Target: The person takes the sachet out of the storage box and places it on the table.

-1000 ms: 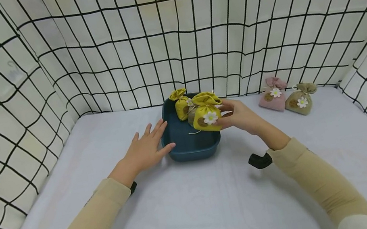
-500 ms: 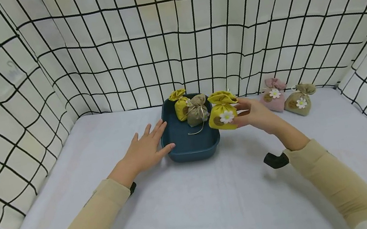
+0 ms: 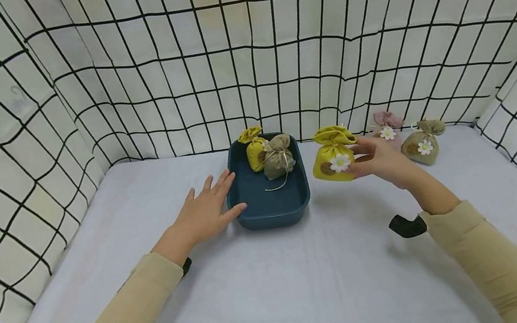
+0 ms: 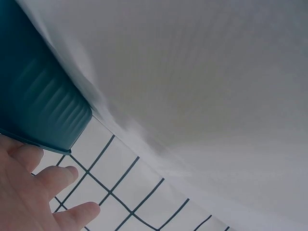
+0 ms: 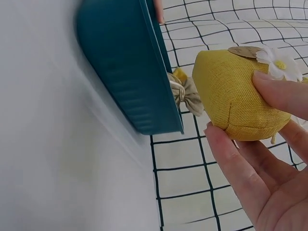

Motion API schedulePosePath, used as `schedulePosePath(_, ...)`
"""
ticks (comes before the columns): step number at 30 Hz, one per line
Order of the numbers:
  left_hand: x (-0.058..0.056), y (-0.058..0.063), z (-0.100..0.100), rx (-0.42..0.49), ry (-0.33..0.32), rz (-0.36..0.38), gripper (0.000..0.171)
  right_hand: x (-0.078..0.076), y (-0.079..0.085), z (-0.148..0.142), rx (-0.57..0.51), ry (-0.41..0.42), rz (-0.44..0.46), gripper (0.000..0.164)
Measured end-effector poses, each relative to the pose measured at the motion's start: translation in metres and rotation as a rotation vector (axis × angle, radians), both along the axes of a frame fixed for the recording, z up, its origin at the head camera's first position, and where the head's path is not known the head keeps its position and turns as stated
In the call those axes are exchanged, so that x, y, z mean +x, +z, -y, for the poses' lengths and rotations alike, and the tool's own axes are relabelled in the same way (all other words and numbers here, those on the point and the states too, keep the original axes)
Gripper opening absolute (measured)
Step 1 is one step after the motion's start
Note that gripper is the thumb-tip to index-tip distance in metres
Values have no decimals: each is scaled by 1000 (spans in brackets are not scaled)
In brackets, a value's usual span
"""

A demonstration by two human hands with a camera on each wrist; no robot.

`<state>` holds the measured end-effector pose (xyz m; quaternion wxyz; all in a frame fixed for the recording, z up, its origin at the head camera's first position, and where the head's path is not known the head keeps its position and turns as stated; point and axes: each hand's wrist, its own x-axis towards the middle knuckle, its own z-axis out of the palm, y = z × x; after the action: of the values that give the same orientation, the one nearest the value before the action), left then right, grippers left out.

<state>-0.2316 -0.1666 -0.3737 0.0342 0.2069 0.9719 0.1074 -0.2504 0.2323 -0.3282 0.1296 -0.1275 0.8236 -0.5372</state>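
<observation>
My right hand (image 3: 385, 162) grips a yellow drawstring pouch (image 3: 331, 154) with a white flower, holding it up to the right of a dark teal bin (image 3: 274, 219). In the right wrist view the thumb and fingers pinch the pouch (image 5: 236, 96) from opposite sides. My left hand (image 3: 202, 212) lies with spread fingers against the bin's left rim; the left wrist view has those fingers at the edge of the bin (image 4: 43, 96). Inside the bin sit another yellow pouch (image 3: 255, 154) and a beige pouch (image 3: 277, 161) with a loose string.
On the white table (image 3: 282, 296), behind and right of my right hand, stand a pink pouch (image 3: 388, 130), partly hidden by the hand, and an olive-beige pouch (image 3: 423, 142). Black grid netting (image 3: 253, 44) over white sheeting encloses the back and sides.
My right hand has carried the yellow pouch rightward from over the bin to beside it, uncovering the beige pouch inside. My left hand stays in place at the rim.
</observation>
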Motion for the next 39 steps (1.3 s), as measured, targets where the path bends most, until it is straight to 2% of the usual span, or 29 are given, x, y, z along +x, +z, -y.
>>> schedulePosePath(4,-1,-1,0,-8,-5,-1,85,5,3,-10,48,-14,-13,82)
schedulePosePath(7,-2,-1,1,-12,-7,2,85,8,4,-18,77,-18,-36,76)
schedulePosePath(11,-2,0,1,-10,-4,8,85,9,4,-29,79,-27,-57,69)
schedulePosePath(24,-2,0,2,-8,-2,15,85,11,6,-61,92,-67,-75,69)
schedulePosePath(29,-1,-1,2,0,-5,17,85,11,2,-72,78,-70,-84,69)
schedulePosePath(33,-2,-1,2,-2,-9,6,85,11,-3,-80,50,-112,-88,70)
schedulePosePath(39,-2,-2,2,-7,-8,3,86,9,-13,-92,13,-172,-122,61)
